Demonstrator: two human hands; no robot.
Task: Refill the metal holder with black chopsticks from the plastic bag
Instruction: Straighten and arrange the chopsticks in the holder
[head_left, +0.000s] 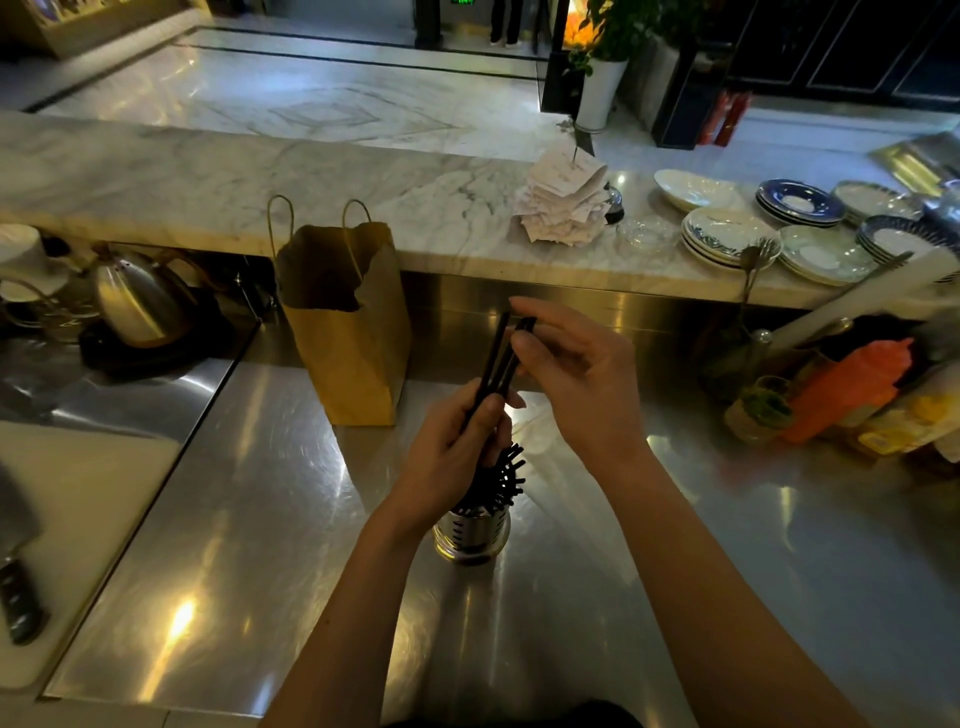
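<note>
Head view: metal holder (470, 535) full of black chopsticks (501, 475).

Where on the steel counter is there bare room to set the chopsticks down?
Bare steel lies between the metal holder and the white cutting board, below the paper bag. Also right of the right hand. Crowded far right by bottles.

Steel counter (270, 519): holder (470, 535), paper bag (348, 332).
</note>
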